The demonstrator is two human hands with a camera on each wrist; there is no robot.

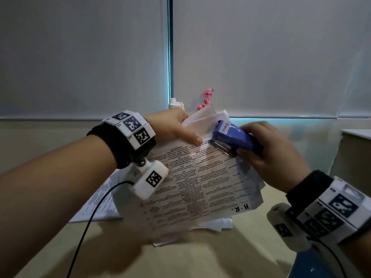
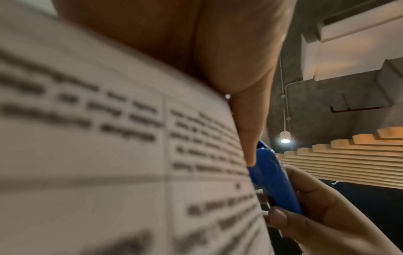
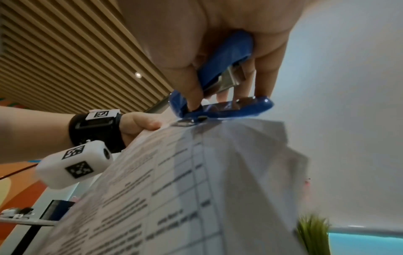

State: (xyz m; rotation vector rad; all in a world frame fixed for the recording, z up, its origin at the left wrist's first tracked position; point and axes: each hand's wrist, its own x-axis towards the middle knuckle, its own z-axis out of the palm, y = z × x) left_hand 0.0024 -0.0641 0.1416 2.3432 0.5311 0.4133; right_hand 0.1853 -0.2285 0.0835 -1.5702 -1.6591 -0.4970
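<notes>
One stack of papers [image 1: 200, 181] is being held up off the table [image 1: 200, 257] by the left hand [image 1: 172, 127]: its thumb is being pressed on the top printed sheet and its fingers are being curled behind the upper edge, so the stack is being pinched there; the number of sheets cannot be told. One blue stapler [image 1: 234, 137] is being gripped by the right hand [image 1: 275, 157], with fingers wrapped over its back and the thumb set under it. The nose of the stapler is being kept against the top corner of the stack, just beside the left thumb tip; in the right wrist view its mouth is being shown parted, though whether the corner lies inside cannot be told. A few sheets are being bent back above the left thumb, right at the stapler's nose. Below the left wrist, one pile of loose sheets [image 1: 96, 205] is being left flat on the table. Beyond the left hand, one bottle [image 1: 175, 104] and one sprig of pink flowers [image 1: 204, 99] are being partly hidden. One green plant [image 3: 311, 231] is being shown behind the stack.
</notes>
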